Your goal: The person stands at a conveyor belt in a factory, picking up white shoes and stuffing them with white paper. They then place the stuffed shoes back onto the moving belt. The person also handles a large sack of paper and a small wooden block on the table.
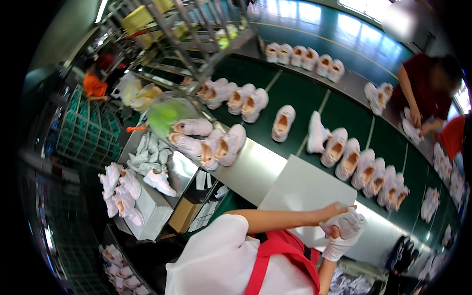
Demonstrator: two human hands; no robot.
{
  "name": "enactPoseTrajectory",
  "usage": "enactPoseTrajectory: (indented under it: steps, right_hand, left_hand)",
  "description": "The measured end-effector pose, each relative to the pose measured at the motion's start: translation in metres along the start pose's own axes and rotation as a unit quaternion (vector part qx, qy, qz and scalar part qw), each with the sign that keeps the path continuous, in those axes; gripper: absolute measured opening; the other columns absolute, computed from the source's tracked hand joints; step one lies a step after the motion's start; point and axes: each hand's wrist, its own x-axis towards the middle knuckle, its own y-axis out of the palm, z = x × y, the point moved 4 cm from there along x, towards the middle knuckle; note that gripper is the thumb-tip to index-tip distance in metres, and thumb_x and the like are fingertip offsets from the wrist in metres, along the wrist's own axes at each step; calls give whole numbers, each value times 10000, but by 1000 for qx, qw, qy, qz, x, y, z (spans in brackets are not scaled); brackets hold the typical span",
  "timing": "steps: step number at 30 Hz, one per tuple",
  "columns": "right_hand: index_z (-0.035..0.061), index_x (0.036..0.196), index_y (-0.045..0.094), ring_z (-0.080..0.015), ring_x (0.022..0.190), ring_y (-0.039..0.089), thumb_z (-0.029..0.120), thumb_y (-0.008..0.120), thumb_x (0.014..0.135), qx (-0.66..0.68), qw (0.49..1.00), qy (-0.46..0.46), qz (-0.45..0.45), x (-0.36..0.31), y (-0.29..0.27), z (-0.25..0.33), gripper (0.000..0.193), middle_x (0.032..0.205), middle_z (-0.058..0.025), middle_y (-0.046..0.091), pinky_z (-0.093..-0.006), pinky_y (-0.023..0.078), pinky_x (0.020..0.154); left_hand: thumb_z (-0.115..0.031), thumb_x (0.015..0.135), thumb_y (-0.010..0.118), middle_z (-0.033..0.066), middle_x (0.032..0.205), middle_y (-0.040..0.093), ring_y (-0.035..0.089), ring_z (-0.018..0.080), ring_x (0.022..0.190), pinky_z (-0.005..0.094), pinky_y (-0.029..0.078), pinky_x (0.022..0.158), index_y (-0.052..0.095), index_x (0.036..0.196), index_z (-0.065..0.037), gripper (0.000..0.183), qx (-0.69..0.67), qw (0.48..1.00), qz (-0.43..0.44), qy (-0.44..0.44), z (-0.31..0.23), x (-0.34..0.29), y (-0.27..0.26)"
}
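Tagging remotely, I see the left hand [332, 212] and gloved right hand [340, 247] with both grips clamped on one crumpled pale wad [350, 222], paper or cloth, can't tell, near the right edge of the white board [302, 189]. Two hands probably because it's soft and loose. Sneakers mostly stand opening-up, likely for easy reach. Counts: four near sneakers [231, 145] clustered on the steel bench [259, 169]; one lone sneaker [283, 124] on the green belt [305, 101]; beside it a sneaker row [364, 168], seven or eight, overlap hides it; six far sneakers [309, 59], paired.
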Motion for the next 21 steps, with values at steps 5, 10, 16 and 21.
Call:
enactPoseTrajectory:
  steps: [5,10,16,21]
  right_hand:
    - [-27,1254,384,-263,1047,511,608,745,632,-24,999,32,6,28,4,-8,960,1125,-139,515,-349,373,953]
    - [-10,1290,352,-258,1067,522,482,768,674,-44,984,41,165,45,15,-3,891,1192,-156,497,-362,441,868]
    - [4,1370,266,-246,1045,517,353,745,741,-17,982,89,166,25,24,-11,865,1214,-161,467,-336,435,871]
    - [0,1347,286,-217,1020,527,314,715,759,95,974,149,143,13,24,-65,792,1189,-143,488,-318,442,851]
  left_hand:
    - [-490,964,352,59,1068,557,486,148,986,278,370,914,527,1091,-8,528,-97,991,90,5,-21,-6,-20]
    - [-317,818,649,136,970,609,576,219,895,329,449,833,481,1135,-12,471,199,974,-15,108,-63,-24,-26]
    - [-273,757,713,178,903,589,583,303,846,347,462,775,476,1053,-18,457,201,944,-189,184,-52,-15,-28]
    - [-288,768,709,165,935,607,584,294,891,333,442,818,506,1046,-24,434,334,856,-236,316,-56,-9,-25]
